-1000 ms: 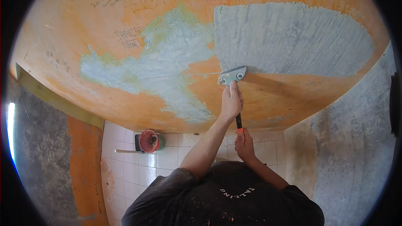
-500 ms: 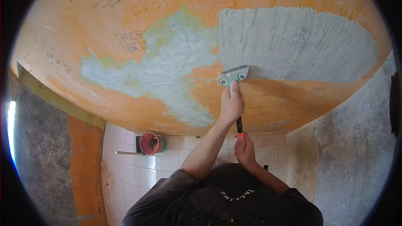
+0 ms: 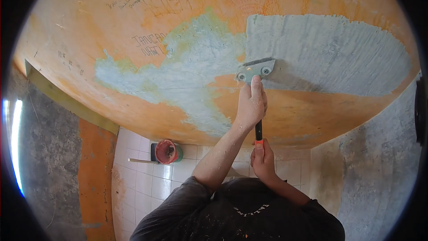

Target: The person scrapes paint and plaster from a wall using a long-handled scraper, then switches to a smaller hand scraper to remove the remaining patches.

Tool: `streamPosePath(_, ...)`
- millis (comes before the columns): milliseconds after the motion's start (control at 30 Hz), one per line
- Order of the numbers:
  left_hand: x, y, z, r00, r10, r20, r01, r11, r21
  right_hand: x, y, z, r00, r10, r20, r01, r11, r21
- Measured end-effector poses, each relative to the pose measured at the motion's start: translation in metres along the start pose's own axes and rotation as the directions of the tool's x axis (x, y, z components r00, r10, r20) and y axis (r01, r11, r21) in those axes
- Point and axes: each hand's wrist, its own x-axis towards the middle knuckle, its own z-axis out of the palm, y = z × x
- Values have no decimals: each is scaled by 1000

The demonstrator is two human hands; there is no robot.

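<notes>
My left hand [image 3: 251, 105] is closed around the upper handle of a wall scraper [image 3: 256, 70], its thumb pressed up against the metal head. Lower down, my right hand [image 3: 263, 161] grips the black handle near its orange-red section. The scraper's wide blade is at the wall [image 3: 285, 111], by the lower left edge of a scraped grey-blue patch [image 3: 325, 53]. Orange paint remains below the blade, and a ragged pale blue and green area [image 3: 178, 71] spreads to its left.
A red-and-green bucket [image 3: 168, 151] stands on white floor tiles [image 3: 138, 187] at the wall's foot, with a pale stick [image 3: 141, 160] beside it. Grey side walls [image 3: 372, 165] close in on the right and left. Handwriting [image 3: 151, 44] marks the orange paint.
The scraper has moved up the wall, its blade now higher along the patch's left edge. Both hands keep their grip. The whole view has shifted slightly.
</notes>
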Motion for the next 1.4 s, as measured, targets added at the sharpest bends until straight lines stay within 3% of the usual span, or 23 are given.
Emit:
streamPosePath(367, -2, 36, 2, 999, -27, 23, 26, 999, 47, -3, -26, 23, 1000, 3, 20, -5, 993, 121)
streamPosePath(433, 3, 53, 7, 997, 78, 18, -79, 995, 55, 6, -38, 24, 990, -139, -6, 139, 989, 59)
streamPosePath(500, 12, 93, 20, 982, 187, 28, -189, 980, 69, 22, -77, 22, 983, -181, 16, 179, 981, 73)
streamPosePath(600, 19, 149, 38, 961, 259, 98, -262, 965, 21, 34, -150, 27, 972, -229, 61, 216, 962, 169)
streamPosePath(700, 21, 171, 44, 945, 307, 109, -312, 949, 32, 34, -149, 27, 976, -208, 59, 193, 962, 195)
streamPosePath(833, 7, 139, 35, 964, 188, 189, -179, 982, -66, 15, -136, 7, 970, -169, 176, 134, 972, 195)
streamPosePath(967, -12, 86, 24, 953, 88, 289, -71, 995, -68, -8, -85, -21, 929, -124, 349, -8, 935, 353)
streamPosePath(1033, -15, 60, 20, 962, 39, 269, -16, 996, -86, -10, -58, -30, 906, -128, 403, -49, 915, 400)
streamPosePath(1100, -19, 35, 15, 966, -18, 257, 47, 993, -108, -12, -31, -36, 870, -91, 485, -210, 822, 529)
streamPosePath(1267, -14, -19, -2, 960, -126, 251, 162, 979, -127, -19, 3, -52, 871, 63, 486, -321, 823, 468)
streamPosePath(1400, -10, -50, -12, 954, -123, 273, 146, 987, -65, -19, 23, -63, 879, 177, 443, -375, 829, 414)
